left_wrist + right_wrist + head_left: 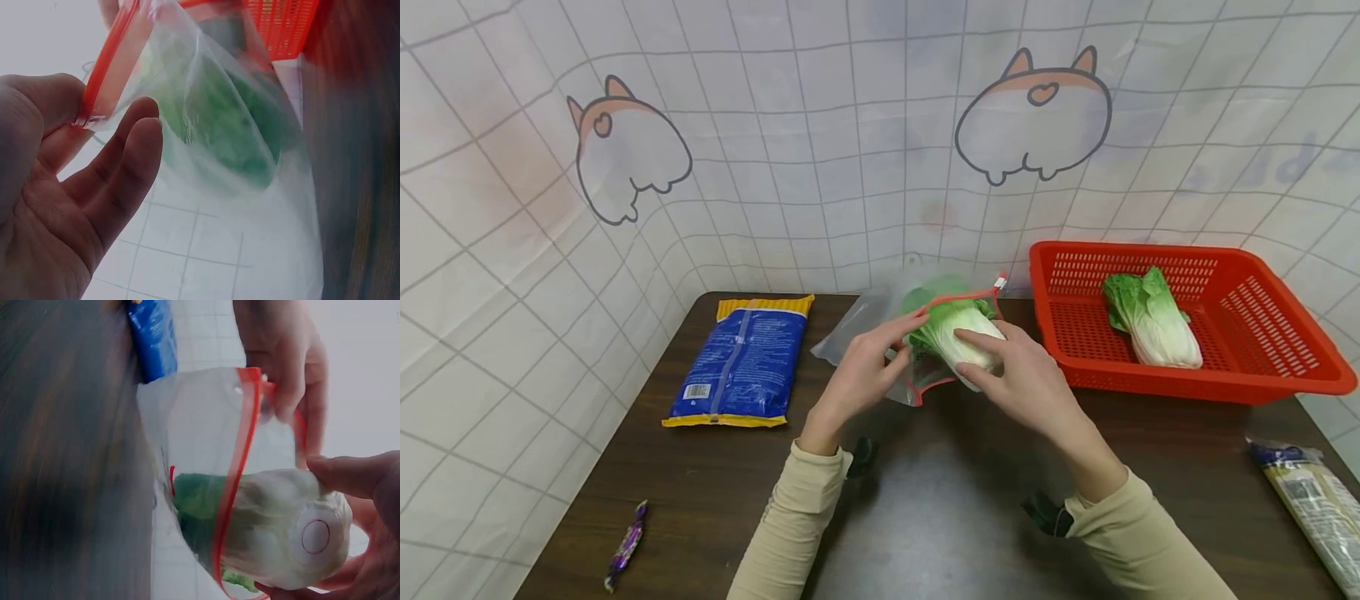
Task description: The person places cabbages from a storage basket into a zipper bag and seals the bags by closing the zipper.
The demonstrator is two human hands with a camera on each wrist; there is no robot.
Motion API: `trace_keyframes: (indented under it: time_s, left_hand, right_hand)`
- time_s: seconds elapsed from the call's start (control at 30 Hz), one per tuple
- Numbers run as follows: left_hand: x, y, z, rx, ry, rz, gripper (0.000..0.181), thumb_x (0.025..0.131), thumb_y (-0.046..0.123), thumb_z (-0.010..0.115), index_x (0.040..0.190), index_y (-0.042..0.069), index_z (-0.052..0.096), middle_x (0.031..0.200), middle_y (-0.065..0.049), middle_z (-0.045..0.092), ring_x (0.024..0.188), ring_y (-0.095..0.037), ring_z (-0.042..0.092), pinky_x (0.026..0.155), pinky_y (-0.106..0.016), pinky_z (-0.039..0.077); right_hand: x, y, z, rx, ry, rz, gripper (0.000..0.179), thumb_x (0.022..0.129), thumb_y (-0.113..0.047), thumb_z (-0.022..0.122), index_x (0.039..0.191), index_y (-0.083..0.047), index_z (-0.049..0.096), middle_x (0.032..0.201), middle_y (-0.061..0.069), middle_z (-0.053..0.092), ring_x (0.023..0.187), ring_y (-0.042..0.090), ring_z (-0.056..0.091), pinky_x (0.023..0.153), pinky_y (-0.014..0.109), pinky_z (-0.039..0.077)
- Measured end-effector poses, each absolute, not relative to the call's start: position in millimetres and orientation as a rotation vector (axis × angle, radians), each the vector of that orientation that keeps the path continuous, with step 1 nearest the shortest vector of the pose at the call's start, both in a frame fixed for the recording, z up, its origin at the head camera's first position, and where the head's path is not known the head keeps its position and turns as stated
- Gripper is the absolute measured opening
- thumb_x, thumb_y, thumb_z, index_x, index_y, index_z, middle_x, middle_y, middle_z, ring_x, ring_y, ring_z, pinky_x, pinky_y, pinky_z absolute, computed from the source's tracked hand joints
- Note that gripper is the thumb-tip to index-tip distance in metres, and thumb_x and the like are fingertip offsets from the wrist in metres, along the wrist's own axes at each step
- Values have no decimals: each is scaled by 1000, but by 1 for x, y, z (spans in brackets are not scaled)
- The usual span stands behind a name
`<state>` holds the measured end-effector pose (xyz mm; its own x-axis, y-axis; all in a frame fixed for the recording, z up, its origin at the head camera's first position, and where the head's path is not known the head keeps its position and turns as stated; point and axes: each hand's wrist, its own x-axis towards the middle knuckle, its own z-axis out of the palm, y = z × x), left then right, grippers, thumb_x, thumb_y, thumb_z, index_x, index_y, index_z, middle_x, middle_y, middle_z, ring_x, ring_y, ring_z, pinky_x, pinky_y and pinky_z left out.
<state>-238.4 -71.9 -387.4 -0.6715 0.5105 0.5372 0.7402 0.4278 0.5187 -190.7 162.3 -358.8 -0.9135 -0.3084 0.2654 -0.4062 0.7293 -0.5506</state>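
Observation:
A clear zip bag (854, 325) with a red zip edge lies with its mouth toward me. Leafy end first, a napa cabbage (964, 343) is partly inside it, its white base sticking out of the mouth. My right hand (1028, 375) grips that base between thumb and fingers. With its thumb and a finger, my left hand (867, 367) pinches the bag's red edge (109, 62). In the right wrist view the cabbage's round cut base (314, 536) faces the camera, and green leaves show through the film.
A red plastic basket (1150, 379) with a second napa cabbage (1161, 325) stands at the right. At the left lie a blue and yellow packet (741, 362) and a purple wrapped candy (627, 546). A clear packet of noodles (1315, 508) lies at the right edge.

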Motion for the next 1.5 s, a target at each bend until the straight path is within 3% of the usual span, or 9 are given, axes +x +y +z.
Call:
trace_keyframes:
  time_s: [0.23, 0.43, 0.6, 0.8, 0.93, 1.07, 1.23, 1.37, 1.5]
  left_hand:
    - [-239, -72, -389, -1060, -2400, -1101, 45, 93, -3, 54, 137, 7, 58, 142, -3, 53, 78, -11, 57, 59, -24, 43]
    - [-239, -73, -389, -1051, -2437, -1100, 45, 94, -2, 53, 138, 8, 58, 143, -3, 53, 73, -11, 55, 58, -23, 42]
    - [-239, -72, -391, -1060, -2437, -1124, 46, 93, -4, 53, 137, 8, 58, 143, -3, 52, 78, -10, 58, 58, -24, 44]
    - [-239, -74, -392, -1023, -2444, -1162, 47, 95, -3, 52, 139, 10, 56, 144, -3, 52, 63, -11, 51, 52, -24, 42]
    - [-239, -75, -392, -986, -2448, -1163, 46, 95, -2, 53, 140, 11, 56, 143, -1, 53, 65, -10, 51, 51, -24, 41]
    - [-238, -72, -391, -980, -2448, -1184, 47, 94, -4, 53, 138, 12, 58, 129, -3, 63, 65, -9, 53, 50, -24, 41]
    - [-235, -66, -387, -1014, -2410, -1283, 48, 96, -2, 49, 141, 13, 55, 132, -5, 61, 61, -11, 51, 55, -24, 46]
    - [-236, -71, -384, -869, -2391, -1361, 48, 96, 0, 50, 142, 15, 54, 130, -6, 62, 61, -13, 53, 49, -24, 41]
    - [-237, -79, -381, -777, -2383, -1381, 49, 95, 0, 52, 140, 17, 57, 125, -4, 64, 76, -14, 60, 44, -24, 34]
  right_hand:
    - [-193, 153, -358, 508, -2758, 827, 46, 87, -31, 74, 131, -23, 65, 132, 15, 56, 103, 31, 57, 69, 46, 53]
    - [-200, 153, -361, 528, -2759, 985, 47, 88, -31, 74, 133, -21, 64, 131, 14, 58, 107, 30, 57, 74, 42, 50]
    - [-207, 147, -369, 472, -2715, 936, 48, 87, -32, 75, 132, -20, 65, 132, 14, 58, 102, 30, 58, 69, 42, 49]
    - [-216, 150, -372, 482, -2744, 1756, 54, 91, -37, 69, 142, -22, 55, 135, 9, 57, 103, 24, 57, 79, 35, 50]
    - [-219, 151, -373, 488, -2696, 2053, 55, 94, -34, 66, 145, -21, 50, 137, 10, 54, 107, 27, 58, 85, 41, 53]
    - [-219, 144, -375, 554, -2733, 1605, 51, 94, -31, 66, 142, -18, 55, 138, 13, 53, 113, 30, 56, 89, 48, 50]
    - [-214, 136, -376, 607, -2738, 1154, 54, 94, -28, 66, 143, -9, 52, 148, 26, 37, 125, 39, 48, 92, 51, 49]
    - [-208, 148, -364, 730, -2724, 1365, 43, 96, -23, 64, 138, -12, 58, 142, 11, 51, 120, 26, 57, 90, 43, 52]
    - [-207, 166, -355, 661, -2584, 1559, 31, 99, -25, 60, 127, -14, 66, 117, 5, 67, 99, 15, 66, 85, 33, 54]
